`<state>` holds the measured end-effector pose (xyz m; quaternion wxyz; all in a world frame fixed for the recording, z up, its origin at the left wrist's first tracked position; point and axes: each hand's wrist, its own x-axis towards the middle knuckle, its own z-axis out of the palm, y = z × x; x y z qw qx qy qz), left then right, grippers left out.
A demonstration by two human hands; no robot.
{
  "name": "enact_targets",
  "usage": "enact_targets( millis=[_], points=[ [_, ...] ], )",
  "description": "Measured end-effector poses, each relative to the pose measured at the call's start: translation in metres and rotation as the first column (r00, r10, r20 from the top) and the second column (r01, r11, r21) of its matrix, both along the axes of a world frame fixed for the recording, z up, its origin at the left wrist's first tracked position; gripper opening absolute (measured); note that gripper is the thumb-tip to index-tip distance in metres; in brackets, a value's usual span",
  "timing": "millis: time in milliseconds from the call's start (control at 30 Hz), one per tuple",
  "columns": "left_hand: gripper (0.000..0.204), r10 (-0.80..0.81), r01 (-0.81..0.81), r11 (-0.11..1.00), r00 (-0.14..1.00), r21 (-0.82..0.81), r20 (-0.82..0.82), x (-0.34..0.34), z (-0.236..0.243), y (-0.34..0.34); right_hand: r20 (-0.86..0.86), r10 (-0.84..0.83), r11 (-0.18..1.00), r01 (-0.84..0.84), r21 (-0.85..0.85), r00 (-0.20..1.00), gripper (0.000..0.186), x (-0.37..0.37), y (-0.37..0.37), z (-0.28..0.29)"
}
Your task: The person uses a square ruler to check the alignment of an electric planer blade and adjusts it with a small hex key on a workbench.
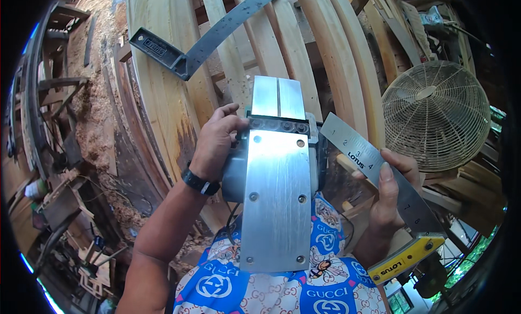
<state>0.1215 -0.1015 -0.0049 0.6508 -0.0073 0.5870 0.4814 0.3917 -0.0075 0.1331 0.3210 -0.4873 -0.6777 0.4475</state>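
Observation:
An electric hand planer (277, 205) lies upside down over my lap, its shiny metal sole facing up. The dark cutter slot (279, 125) crosses the sole between its long and short plates. My left hand (214, 146), with a dark band at the wrist, grips the planer's left side at the slot, thumb and fingers bent against the edge. Closed around the steel blade of a try square (361, 154) is my right hand (392, 197). The square tilts beside the planer, its blade tip close to the slot and its yellow handle (407, 259) low on the right.
Long wooden boards (325, 53) run away ahead of me. On them lies a second try square with a black handle (163, 53). A round wire fan guard (437, 116) stands at the right. Wood shavings (89, 124) cover the ground at the left, beside stacked timber.

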Motion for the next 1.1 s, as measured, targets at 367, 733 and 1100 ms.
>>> enact_targets(
  millis=[367, 733, 1100],
  points=[
    [0.088, 0.043, -0.032, 0.995, 0.992, 0.092, -0.121, 0.013, 0.005, 0.001, -0.033, 0.081, 0.996, -0.081, 0.023, 0.996, 0.026, 0.005, -0.006, -0.009],
    [0.086, 0.027, -0.020, 0.998, 0.993, 0.065, -0.112, 0.014, 0.005, -0.001, 0.005, 0.028, 0.999, -0.028, -0.039, 1.000, 0.026, 0.003, -0.012, -0.009],
    [0.066, -0.023, 0.031, 0.998, 0.984, 0.046, -0.175, 0.010, -0.003, -0.002, 0.134, 0.130, 0.990, -0.136, 0.037, 0.983, 0.027, 0.007, -0.004, -0.011]
  ],
)
